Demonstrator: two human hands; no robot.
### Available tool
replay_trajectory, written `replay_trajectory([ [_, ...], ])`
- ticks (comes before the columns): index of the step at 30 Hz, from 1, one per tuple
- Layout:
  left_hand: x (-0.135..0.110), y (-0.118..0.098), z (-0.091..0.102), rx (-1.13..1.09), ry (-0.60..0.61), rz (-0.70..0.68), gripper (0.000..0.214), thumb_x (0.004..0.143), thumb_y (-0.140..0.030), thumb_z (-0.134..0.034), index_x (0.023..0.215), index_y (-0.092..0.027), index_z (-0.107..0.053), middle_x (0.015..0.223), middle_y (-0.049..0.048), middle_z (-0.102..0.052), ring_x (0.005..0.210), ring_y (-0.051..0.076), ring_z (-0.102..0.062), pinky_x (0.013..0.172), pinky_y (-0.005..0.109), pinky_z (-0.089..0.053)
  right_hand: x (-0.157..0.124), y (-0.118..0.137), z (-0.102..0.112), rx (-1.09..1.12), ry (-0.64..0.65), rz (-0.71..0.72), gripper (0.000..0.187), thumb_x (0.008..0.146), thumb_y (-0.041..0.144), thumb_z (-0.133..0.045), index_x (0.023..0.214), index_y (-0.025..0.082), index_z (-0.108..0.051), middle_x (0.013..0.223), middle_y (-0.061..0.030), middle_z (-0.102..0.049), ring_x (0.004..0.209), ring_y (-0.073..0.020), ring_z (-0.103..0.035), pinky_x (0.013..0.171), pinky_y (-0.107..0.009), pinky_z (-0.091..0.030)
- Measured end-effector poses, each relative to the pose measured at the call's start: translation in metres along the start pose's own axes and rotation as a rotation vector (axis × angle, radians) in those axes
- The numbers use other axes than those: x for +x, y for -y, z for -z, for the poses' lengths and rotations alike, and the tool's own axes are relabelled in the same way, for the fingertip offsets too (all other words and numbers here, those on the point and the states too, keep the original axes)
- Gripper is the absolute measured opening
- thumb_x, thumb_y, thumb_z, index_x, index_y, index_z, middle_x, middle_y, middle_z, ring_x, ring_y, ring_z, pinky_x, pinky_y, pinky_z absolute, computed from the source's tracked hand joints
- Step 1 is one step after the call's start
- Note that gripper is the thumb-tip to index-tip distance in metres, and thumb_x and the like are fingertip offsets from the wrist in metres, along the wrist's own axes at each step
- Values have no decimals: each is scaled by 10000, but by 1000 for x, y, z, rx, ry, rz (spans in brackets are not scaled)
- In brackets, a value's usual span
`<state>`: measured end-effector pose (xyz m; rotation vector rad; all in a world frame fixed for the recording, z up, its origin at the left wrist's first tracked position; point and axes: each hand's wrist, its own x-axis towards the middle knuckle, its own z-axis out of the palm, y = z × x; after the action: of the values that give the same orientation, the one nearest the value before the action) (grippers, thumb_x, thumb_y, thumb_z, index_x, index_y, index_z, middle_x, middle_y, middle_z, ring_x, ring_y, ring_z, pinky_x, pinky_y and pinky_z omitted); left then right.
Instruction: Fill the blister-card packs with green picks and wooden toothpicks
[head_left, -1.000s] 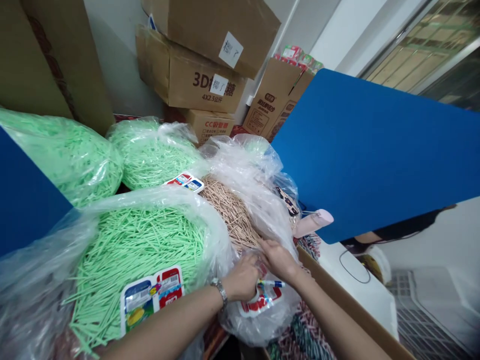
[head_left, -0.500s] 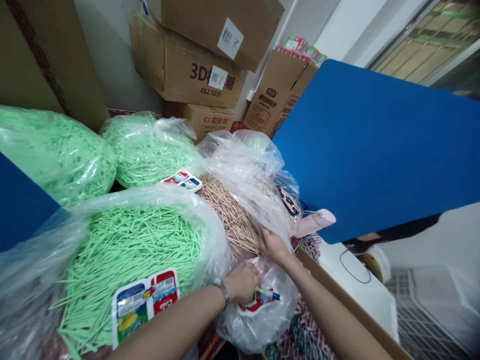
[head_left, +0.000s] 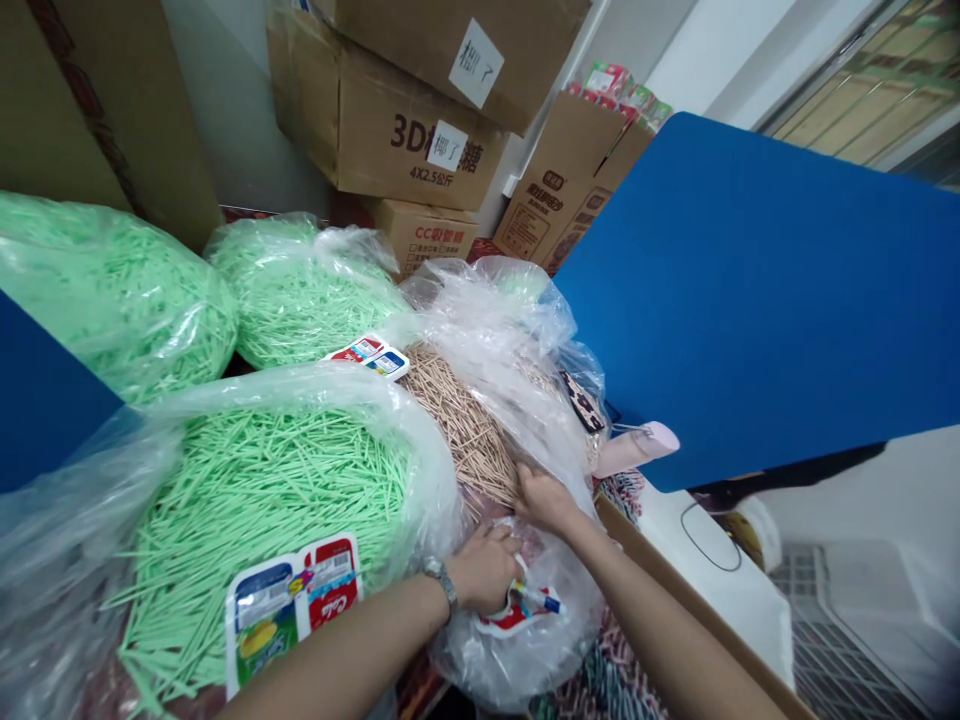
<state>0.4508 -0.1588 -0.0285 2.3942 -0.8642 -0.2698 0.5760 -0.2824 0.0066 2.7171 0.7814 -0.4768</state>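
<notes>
Lower left of frame: bags of green sticks (head_left: 262,490), heaped close. Lower centre: left hand (head_left: 484,570) clenched on the clear bag (head_left: 517,640), seemingly to steady its mouth. Just right: right hand (head_left: 544,500) pressed among brown sticks (head_left: 457,420) inside, grip impossible to tell. Crowding in at right, blue panel (head_left: 750,300); stacked behind, cardboard boxes (head_left: 390,120)

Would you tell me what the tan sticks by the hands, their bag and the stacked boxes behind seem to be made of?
The tan sticks look like wood, possibly paper: matte, pale brown, thin and straight. Their bag is thin clear plastic film: glossy, crinkled, see-through. The stacked boxes look like brown cardboard: matte, with creased edges and paper labels.
</notes>
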Motion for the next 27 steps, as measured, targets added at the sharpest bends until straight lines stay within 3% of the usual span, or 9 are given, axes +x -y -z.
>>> replay_trajectory([
  [3,-1,0,1,10,-4,-3,270,752,-247,-590,991,-202,-707,1315,94,-543,1261,323,-393,1044,531,-281,7,4,-8,-2,-5,19,820,647,272,-662,1343,-14,-336,1188,-279,-543,1063,-340,-563,872,-372,-419],
  [6,-1,1,1,15,-11,-6,268,745,-235,-591,986,-201,-704,1301,89,-550,1260,311,-389,1060,517,-257,15,9,-16,2,-38,2,921,595,237,-672,1373,-55,-274,1233,-300,-494,1132,-364,-503,932,-379,-383],
  [12,-2,0,1,17,-20,1,241,710,-214,-610,931,-202,-706,1243,90,-578,1214,308,-422,1037,514,-283,24,7,-24,32,-114,5,772,658,184,-556,1364,12,-296,1238,-231,-505,1120,-297,-513,934,-334,-377],
  [16,-3,-1,5,23,-22,2,235,704,-213,-617,921,-194,-704,1192,88,-597,1181,299,-442,1036,492,-288,25,9,-27,33,-155,-21,695,688,157,-529,1335,26,-311,1235,-233,-506,1123,-295,-507,936,-349,-368],
  [27,-2,-3,0,42,-40,-3,206,708,-221,-605,888,-187,-699,1111,90,-618,1128,299,-469,1004,501,-316,42,20,-21,25,-154,-117,391,727,94,-520,1112,91,-456,982,-198,-644,891,-276,-639,740,-312,-429],
])
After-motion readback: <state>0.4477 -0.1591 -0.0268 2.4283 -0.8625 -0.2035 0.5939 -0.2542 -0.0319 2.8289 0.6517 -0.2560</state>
